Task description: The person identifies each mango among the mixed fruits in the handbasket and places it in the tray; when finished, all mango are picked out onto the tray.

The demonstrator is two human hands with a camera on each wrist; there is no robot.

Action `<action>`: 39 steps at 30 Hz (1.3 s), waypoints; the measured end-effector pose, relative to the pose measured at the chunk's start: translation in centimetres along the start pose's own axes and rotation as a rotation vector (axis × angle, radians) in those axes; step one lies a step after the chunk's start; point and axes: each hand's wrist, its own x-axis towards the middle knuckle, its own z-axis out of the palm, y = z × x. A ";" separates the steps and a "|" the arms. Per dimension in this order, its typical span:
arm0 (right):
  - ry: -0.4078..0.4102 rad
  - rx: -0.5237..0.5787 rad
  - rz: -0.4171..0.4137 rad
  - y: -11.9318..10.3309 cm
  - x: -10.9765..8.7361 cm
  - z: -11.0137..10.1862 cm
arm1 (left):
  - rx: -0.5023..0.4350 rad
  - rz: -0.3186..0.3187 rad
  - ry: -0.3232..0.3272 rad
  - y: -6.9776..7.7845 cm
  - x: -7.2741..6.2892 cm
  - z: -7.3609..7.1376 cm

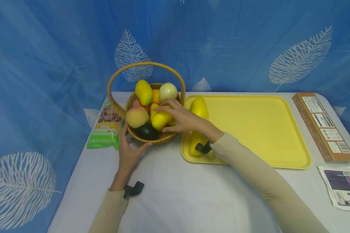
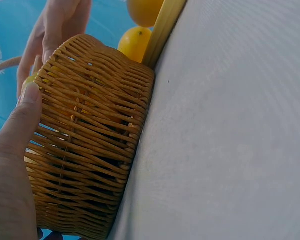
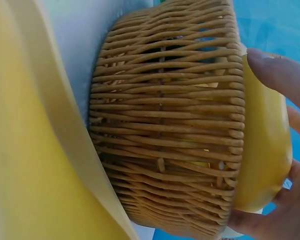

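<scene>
A woven wicker basket [image 1: 170, 139] with a tall handle stands at the back left of the table, full of fruit. My left hand [image 1: 129, 153] grips its near left rim, thumb on the front of the weave [image 2: 90, 125]. Over the basket's right side, my right hand [image 1: 180, 116] holds a smooth yellow mango [image 1: 160, 121], which sits above the rim in the right wrist view. Around it lie a peach [image 1: 137, 117], a dark green avocado-like fruit [image 1: 147, 131], a yellow-green mango [image 1: 144, 92], a pale round fruit [image 1: 168, 91] and an orange [image 1: 156, 96].
Right of the basket lies a yellow tray [image 1: 256, 129] with two yellow fruits [image 1: 199, 108] along its left side, under my right forearm. A green food packet [image 1: 105, 129] lies left of the basket. At far right are a long brown box [image 1: 323, 126] and a white-and-purple packet [image 1: 342, 187].
</scene>
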 end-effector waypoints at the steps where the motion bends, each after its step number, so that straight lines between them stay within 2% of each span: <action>1: -0.004 -0.008 -0.002 0.0 0.0 0.1 | -0.003 0.001 0.000 0.0 0.0 0.0; 6: -0.003 -0.036 0.026 -0.1 0.1 0.4 | -0.007 0.008 0.001 -0.1 -0.1 -0.1; 11: 0.019 -0.016 0.040 0.1 -0.2 0.4 | -0.009 0.010 0.002 -0.2 -0.2 0.0; 19: 0.070 0.038 0.023 0.1 -1.4 -0.7 | -0.026 -0.001 0.000 -0.2 -0.4 0.1; 26: 0.085 0.043 -0.009 0.4 -2.6 -1.3 | -0.013 0.000 0.006 -0.1 -0.5 0.0; 39: 0.107 0.059 0.002 0.6 -4.3 -2.5 | -0.002 0.015 0.006 0.1 -0.4 0.0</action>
